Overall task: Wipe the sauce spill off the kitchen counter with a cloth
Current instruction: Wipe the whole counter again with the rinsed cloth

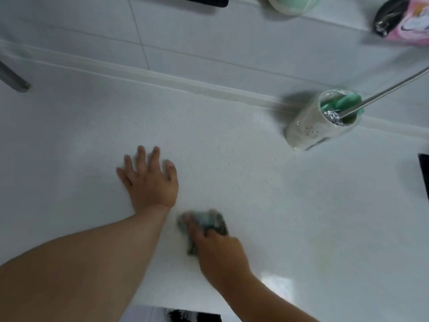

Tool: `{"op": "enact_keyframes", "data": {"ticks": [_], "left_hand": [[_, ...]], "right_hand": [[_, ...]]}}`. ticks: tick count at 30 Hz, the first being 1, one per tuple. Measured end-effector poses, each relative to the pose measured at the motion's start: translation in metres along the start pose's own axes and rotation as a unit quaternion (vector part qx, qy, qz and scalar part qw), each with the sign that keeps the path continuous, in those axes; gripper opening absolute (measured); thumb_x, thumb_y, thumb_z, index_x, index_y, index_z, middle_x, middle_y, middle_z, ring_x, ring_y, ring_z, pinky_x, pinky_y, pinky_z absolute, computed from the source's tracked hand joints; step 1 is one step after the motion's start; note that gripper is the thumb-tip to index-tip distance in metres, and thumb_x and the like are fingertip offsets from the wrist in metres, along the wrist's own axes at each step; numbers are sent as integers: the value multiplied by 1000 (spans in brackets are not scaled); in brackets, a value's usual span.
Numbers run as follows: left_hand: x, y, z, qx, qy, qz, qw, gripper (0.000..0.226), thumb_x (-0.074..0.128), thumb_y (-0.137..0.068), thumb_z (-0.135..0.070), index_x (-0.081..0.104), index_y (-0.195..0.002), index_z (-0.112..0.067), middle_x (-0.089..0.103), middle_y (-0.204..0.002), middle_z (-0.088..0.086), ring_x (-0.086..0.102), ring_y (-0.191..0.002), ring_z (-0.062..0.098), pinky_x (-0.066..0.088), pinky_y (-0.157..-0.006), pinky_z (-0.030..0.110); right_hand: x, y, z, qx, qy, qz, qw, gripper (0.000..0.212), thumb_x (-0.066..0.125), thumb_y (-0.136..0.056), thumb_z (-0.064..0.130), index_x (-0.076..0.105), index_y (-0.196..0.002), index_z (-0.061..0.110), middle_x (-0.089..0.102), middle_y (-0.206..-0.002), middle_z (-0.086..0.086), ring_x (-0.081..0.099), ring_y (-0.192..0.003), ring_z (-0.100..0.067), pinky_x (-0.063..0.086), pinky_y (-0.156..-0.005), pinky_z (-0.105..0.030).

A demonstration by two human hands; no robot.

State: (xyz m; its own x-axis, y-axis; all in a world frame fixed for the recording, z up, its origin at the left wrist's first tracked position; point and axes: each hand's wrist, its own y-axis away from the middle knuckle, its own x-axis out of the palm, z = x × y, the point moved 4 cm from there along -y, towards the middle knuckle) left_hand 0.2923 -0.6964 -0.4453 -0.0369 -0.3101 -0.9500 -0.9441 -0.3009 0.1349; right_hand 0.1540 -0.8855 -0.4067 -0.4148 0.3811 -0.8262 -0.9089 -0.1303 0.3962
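My right hand [217, 249] grips a crumpled grey-green cloth [210, 223] and presses it on the white speckled counter [255, 187] near the front edge. The cloth is blurred. My left hand [149, 180] lies flat on the counter with spread fingers, just left of and behind the cloth. A faint yellowish smear [325, 256] shows on the counter to the right of my right hand.
A clear cup [308, 126] with green utensils and a long metal handle stands at the back right by the wall seam. A pink package [413, 24] and a green container [292, 4] sit higher up. A dark edge [424, 173] lies at far right.
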Motion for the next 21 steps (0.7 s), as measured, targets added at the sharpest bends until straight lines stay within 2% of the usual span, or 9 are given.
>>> {"op": "enact_keyframes", "data": {"ticks": [2,4,6,8,10,12,15,18,21], "left_hand": [[-4,1,2,3,6,7,1000,65,18,-100,-62,32,-158,-37,16,-171,-1,6,-157,33,-4,-126,58],[-4,0,2,6,13,15,1000,67,15,-99,-65,30,-159,-39,12,-172,-3,3,-157,30,-7,-126,56],[-5,-2,5,2,22,31,999,68,17,-97,-66,27,-159,-40,10,-172,-4,0,-158,28,-10,-125,54],[-5,-3,6,10,17,70,997,72,24,-94,-65,21,-161,-40,4,-173,-5,-7,-158,25,-14,-124,52],[-9,-6,9,14,18,119,993,74,36,-93,-60,16,-162,-40,-3,-173,-6,-12,-158,24,-16,-124,52],[-17,4,15,19,3,138,990,73,44,-95,-48,18,-163,-37,0,-173,-3,-7,-158,25,-13,-125,52],[-36,59,9,85,22,99,991,67,51,-95,-32,34,-159,-23,27,-167,8,17,-155,31,3,-127,52],[-43,140,-7,180,53,97,977,65,58,-91,-29,42,-154,-22,37,-162,4,29,-150,31,15,-125,49],[-30,186,-17,127,-5,225,966,72,55,-92,-33,26,-158,-42,11,-170,2,9,-155,35,19,-122,56]], "right_hand": [[-10,16,-7,-28,-17,32,999,60,39,-105,45,14,-155,67,75,-111,9,76,-86,-20,63,-79,-46],[-50,-10,-63,76,-51,-3,996,49,30,-106,66,14,-152,72,56,-152,13,68,-119,-17,55,-103,-40],[-69,-24,-103,227,-20,-50,972,56,32,-105,65,5,-154,68,40,-165,-2,67,-118,-36,60,-89,-42],[-56,-1,-96,279,-23,-69,957,64,40,-105,55,3,-155,66,43,-162,-10,65,-121,-37,55,-98,-45],[-4,24,-41,197,-27,-23,980,71,44,-104,45,-2,-154,66,52,-154,-10,68,-116,-35,53,-95,-43],[50,58,12,75,-2,69,995,85,44,-102,32,-15,-152,66,66,-132,-12,73,-94,-35,50,-70,-41],[51,85,1,19,61,72,995,84,46,-100,32,-10,-152,68,71,-121,-5,73,-92,-33,45,-65,-38],[11,106,-78,159,93,57,981,76,43,-104,46,-14,-147,73,71,-126,-8,73,-99,-31,45,-73,-36],[-14,136,-145,384,11,-8,923,74,36,-108,34,-14,-151,69,67,-133,-15,68,-95,-31,50,-84,-42]]}}
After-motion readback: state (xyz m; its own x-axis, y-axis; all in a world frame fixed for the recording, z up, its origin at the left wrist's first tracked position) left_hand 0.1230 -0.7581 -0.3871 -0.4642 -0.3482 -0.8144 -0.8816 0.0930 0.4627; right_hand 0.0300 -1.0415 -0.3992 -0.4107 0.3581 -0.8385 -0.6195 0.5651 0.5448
